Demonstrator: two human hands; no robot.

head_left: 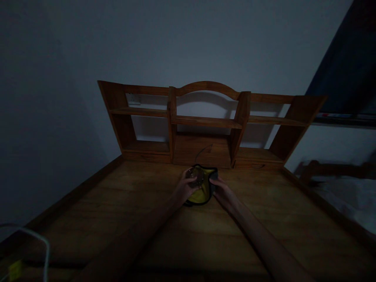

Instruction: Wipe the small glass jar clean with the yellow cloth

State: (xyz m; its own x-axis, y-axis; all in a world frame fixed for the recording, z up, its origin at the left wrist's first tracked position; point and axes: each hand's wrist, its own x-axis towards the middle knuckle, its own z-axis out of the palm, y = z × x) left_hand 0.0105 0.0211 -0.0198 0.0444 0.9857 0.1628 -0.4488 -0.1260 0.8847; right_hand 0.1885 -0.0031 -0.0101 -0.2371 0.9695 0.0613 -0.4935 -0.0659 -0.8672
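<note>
A yellow cloth with black edging and a grey reverse side is between my two hands, over the middle of the wooden desk. My left hand is closed around a small, dark, rounded, shiny object, perhaps glass; the dim light hides its exact kind. That object rests against the yellow side of the cloth. With thumb and fingers, my right hand pinches the cloth's grey folded edge.
Along the back of the desk stands a wooden shelf unit against the wall. Raised borders run along both desk sides. A white cable and a small yellow object lie at the lower left. Bedding shows at the right.
</note>
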